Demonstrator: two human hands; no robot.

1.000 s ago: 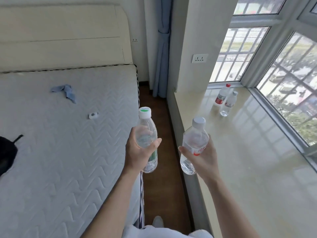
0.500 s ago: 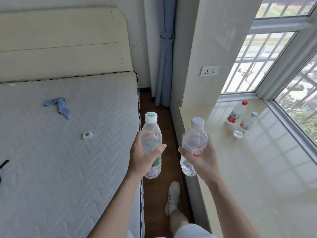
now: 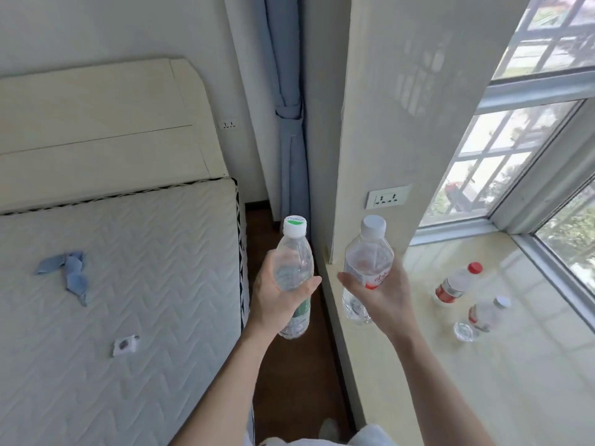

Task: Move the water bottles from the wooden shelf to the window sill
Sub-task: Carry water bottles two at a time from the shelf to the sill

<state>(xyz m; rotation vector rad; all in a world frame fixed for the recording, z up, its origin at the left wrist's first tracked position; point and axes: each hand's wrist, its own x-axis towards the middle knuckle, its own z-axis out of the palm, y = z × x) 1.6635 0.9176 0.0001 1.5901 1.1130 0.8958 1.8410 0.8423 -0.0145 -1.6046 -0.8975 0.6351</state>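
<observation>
Our left hand (image 3: 277, 304) grips a green-capped bottle (image 3: 294, 262) upright round its middle, over the strip of wooden floor (image 3: 289, 397) between the bed (image 3: 128, 284) and the window sill (image 3: 483, 381). Our right hand (image 3: 383, 297) grips a white-capped bottle (image 3: 368, 252) with a red label, upright, at the sill's near edge. Farther along the sill stand a red-capped bottle (image 3: 455, 283) and, just beside it, a smaller clear bottle (image 3: 486, 315). A blue cloth (image 3: 69, 272) lies on the bed
</observation>
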